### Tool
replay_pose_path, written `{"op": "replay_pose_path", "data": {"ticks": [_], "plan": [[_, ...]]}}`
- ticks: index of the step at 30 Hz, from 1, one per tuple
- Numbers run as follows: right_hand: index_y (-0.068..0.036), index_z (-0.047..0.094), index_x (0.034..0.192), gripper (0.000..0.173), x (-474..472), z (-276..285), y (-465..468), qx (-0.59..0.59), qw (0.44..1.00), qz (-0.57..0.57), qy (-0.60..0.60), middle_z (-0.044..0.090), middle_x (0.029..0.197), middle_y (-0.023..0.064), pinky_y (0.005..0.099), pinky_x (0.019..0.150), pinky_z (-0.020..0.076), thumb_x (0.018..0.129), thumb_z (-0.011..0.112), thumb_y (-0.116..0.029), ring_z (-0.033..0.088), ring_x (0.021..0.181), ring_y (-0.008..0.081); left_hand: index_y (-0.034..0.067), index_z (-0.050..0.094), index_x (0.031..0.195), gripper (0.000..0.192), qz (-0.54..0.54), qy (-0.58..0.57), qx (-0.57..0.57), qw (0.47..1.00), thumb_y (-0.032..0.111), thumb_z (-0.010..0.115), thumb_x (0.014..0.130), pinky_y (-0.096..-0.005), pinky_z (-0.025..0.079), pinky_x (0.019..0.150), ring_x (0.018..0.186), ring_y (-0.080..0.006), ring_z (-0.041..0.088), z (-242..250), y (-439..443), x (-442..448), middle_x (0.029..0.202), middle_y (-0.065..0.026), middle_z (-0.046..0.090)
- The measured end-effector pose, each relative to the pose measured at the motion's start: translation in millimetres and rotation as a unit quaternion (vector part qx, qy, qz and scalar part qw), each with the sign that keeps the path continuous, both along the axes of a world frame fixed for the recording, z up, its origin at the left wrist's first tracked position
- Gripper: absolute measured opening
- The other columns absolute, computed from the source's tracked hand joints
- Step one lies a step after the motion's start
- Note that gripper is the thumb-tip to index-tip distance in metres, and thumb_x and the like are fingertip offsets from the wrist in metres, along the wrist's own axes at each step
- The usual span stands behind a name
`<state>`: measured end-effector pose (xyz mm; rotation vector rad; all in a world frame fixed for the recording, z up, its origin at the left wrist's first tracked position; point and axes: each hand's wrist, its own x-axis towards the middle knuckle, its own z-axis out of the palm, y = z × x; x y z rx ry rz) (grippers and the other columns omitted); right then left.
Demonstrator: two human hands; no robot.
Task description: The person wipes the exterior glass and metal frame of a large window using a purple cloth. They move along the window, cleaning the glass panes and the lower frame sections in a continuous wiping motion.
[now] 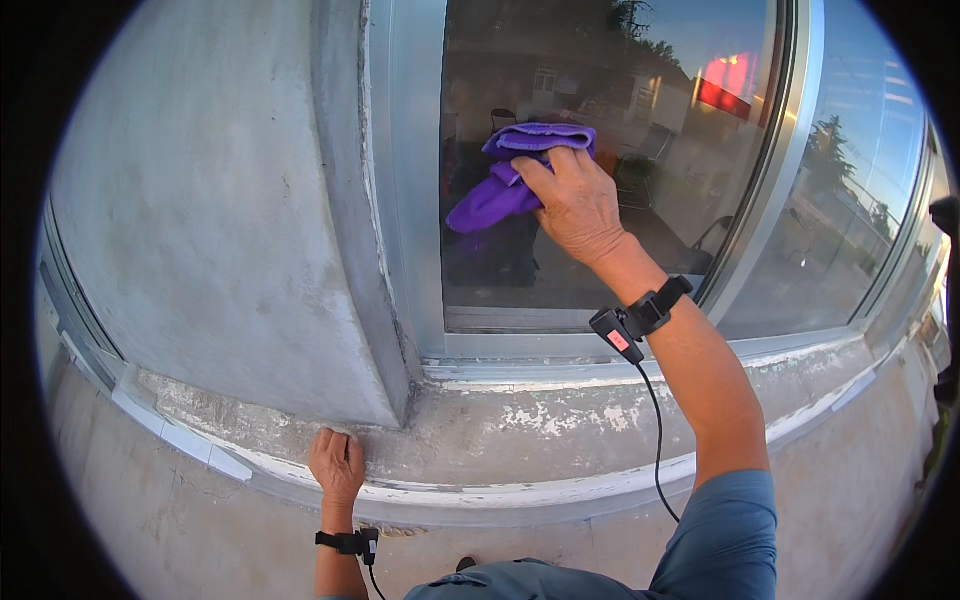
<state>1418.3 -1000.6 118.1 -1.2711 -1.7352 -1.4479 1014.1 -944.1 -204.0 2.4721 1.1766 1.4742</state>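
A folded purple cloth (499, 201) is in my right hand (581, 202), pressed against the glass pane (525, 262) of a metal-framed window. My fingers bunch its upper part, while a loose end hangs to the lower left. My left hand (335, 461) rests with curled fingers on the worn concrete sill (465, 435), just below the corner of a grey plastered wall pier (225, 225). I see nothing held in it.
The silver window frame (421, 225) borders the pane on the left. A second glass pane (832, 217) lies to the right. Black straps with small devices sit on both wrists, and a cable (660, 442) dangles from the right one. Concrete ground (540, 544) lies below the sill.
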Motion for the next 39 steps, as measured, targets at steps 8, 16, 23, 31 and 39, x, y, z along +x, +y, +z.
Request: {"op": "replay_pose_path", "data": {"ticks": [8, 16, 23, 31, 39], "plan": [[-0.016, 0.064, 0.124, 0.044, 70.8, 192.5, -24.6, 0.228, 0.950, -0.116, 0.179, 0.061, 0.112, 0.0163, 0.0491, 0.087, 0.0525, 0.087, 0.077, -0.033, 0.063, 0.106, 0.0385, 0.005, 0.058, 0.074, 0.015, 0.021, 0.005, 0.005, 1.000, 0.013, 0.065, 0.084, -0.0493, 0.042, 0.069, 0.077, -0.0387, 0.055, -1.3, -1.3, 1.9, 0.080, -0.0138, 0.054], [-0.016, 0.064, 0.124, 0.045, -1.4, 271.7, 47.9, 0.274, 0.943, -0.098, 0.160, 0.063, 0.109, 0.0198, 0.0532, 0.089, 0.0526, 0.081, 0.073, -0.027, 0.063, 0.105, 0.0421, 0.006, 0.054, 0.071, 0.017, 0.022, -0.021, 0.021, 0.999, 0.013, 0.065, 0.081, -0.0494, 0.042, 0.066, 0.075, -0.0383, 0.055, -0.9, 0.5, 3.2, 0.075, -0.0132, 0.053], [-0.024, 0.072, 0.110, 0.033, -48.7, 192.1, 72.5, 0.168, 0.985, -0.013, 0.021, 0.061, 0.106, 0.0144, 0.0446, 0.084, 0.0574, 0.077, 0.077, -0.018, 0.062, 0.105, 0.0356, 0.005, 0.054, 0.071, 0.016, 0.017, -0.011, 0.008, 1.000, 0.012, 0.064, 0.082, -0.0504, 0.041, 0.066, 0.076, -0.0393, 0.054, -5.9, 1.2, 1.9, 0.077, -0.0143, 0.053], [-0.020, 0.070, 0.120, 0.035, 82.2, 282.9, -10.3, 0.280, 0.948, -0.134, 0.063, 0.063, 0.106, 0.0168, 0.0511, 0.085, 0.0539, 0.086, 0.076, -0.027, 0.062, 0.102, 0.0405, 0.004, 0.052, 0.071, 0.020, -0.001, -0.004, 0.013, 1.000, 0.013, 0.064, 0.083, -0.0510, 0.040, 0.065, 0.073, -0.0411, 0.053, -9.1, 3.8, -1.9, 0.076, -0.0165, 0.050], [-0.028, 0.064, 0.138, 0.044, 150.3, 288.8, -68.3, 0.278, 0.843, -0.297, 0.352, 0.060, 0.132, 0.0186, 0.0505, 0.104, 0.0477, 0.095, 0.065, -0.038, 0.054, 0.128, 0.0400, 0.003, 0.051, 0.073, 0.019, 0.003, -0.018, 0.022, 1.000, 0.015, 0.062, 0.084, -0.0533, 0.039, 0.062, 0.072, -0.0433, 0.052, -14.7, 7.8, 0.6, 0.077, -0.0183, 0.050]]}}
